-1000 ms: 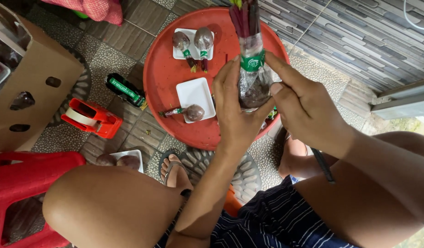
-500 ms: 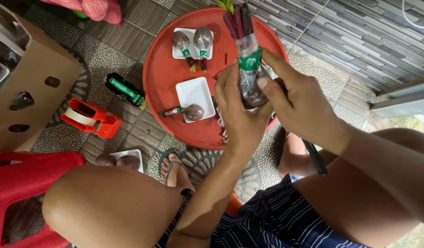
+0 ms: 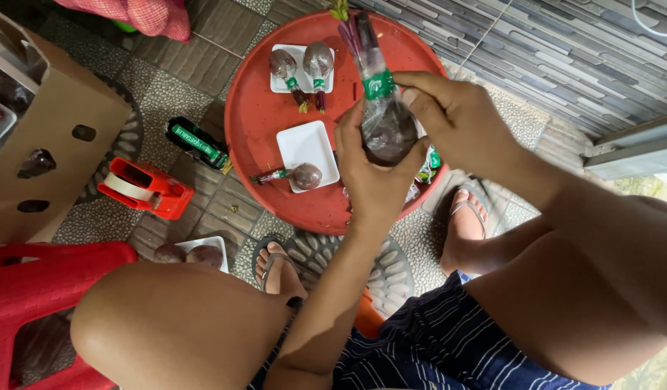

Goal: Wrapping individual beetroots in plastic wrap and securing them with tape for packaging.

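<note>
My left hand (image 3: 373, 177) cups the bulb of a plastic-wrapped beetroot (image 3: 382, 123) from below. My right hand (image 3: 456, 119) pinches the green tape band around its neck, where the dark red stems stick up. The wrapped beetroot is held upright over a round red tray (image 3: 257, 123). On the tray, a white foam plate (image 3: 304, 144) carries one wrapped beetroot (image 3: 304, 175) at its near edge. A second white foam plate (image 3: 281, 52) at the far side carries two wrapped beetroots (image 3: 302, 61).
A red tape dispenser (image 3: 142, 189) and a dark green tape roll (image 3: 196, 142) lie on the tiled floor left of the tray. A cardboard box (image 3: 44, 137) stands at far left, a red plastic stool (image 3: 37, 289) below it. Another foam plate with beetroots (image 3: 189, 253) sits by my foot.
Both hands have tilted the wrapped beetroot slightly leftward and my right hand slid up to its green-taped neck. The things on the tray have stayed in place.
</note>
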